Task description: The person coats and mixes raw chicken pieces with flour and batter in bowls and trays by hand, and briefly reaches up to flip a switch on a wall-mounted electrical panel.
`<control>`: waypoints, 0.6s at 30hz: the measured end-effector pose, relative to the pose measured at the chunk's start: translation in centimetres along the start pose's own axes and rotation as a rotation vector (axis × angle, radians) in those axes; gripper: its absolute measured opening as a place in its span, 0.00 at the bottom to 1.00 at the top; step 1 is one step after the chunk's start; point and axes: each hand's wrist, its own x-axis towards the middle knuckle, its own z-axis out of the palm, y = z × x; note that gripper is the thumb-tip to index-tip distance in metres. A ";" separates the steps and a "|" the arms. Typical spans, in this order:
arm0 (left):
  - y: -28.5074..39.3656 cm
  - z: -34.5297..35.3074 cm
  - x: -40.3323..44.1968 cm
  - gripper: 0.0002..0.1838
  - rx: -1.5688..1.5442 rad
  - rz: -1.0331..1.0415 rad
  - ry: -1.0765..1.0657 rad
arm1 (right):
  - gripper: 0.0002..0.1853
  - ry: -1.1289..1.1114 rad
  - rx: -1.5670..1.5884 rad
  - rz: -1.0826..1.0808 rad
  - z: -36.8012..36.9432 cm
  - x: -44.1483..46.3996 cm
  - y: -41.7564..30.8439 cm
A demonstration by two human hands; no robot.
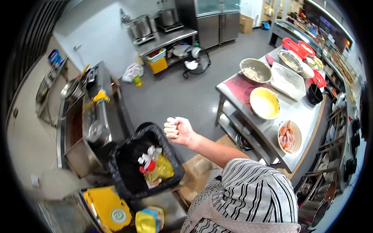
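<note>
My right hand [179,131] is stretched out at the end of a bare forearm, its fingers curled into a fist. White, flour-like paste coats the fingers and thumb; whether anything lies inside the fist is hidden. Just below and left of it stands a bin lined with a black bag [120,171]. Inside the bin lie a crumpled yellow wrapper [164,167], white scraps and something red. My left hand is out of the picture.
On the right, a steel table [285,153] carries a bowl of yellow liquid [265,103], a bowl of raw meat [286,139], a metal bowl [255,71] and a white tray [287,80]. A steel counter [105,116] runs along the left; a yellow lid [107,202] lies at lower left.
</note>
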 end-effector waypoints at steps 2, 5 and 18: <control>3.5 8.4 -8.7 0.18 -0.079 -0.152 -0.325 | 0.05 0.032 -0.088 -0.137 -0.8 -1.4 -8.8; 17.1 20.1 -18.1 0.19 -0.621 -0.466 -0.835 | 0.06 0.106 -0.155 -0.353 -2.1 -5.2 -21.8; 49.3 46.2 -19.7 0.14 -0.574 0.327 -1.715 | 0.06 1.021 -0.374 -1.350 -12.4 -24.4 -62.0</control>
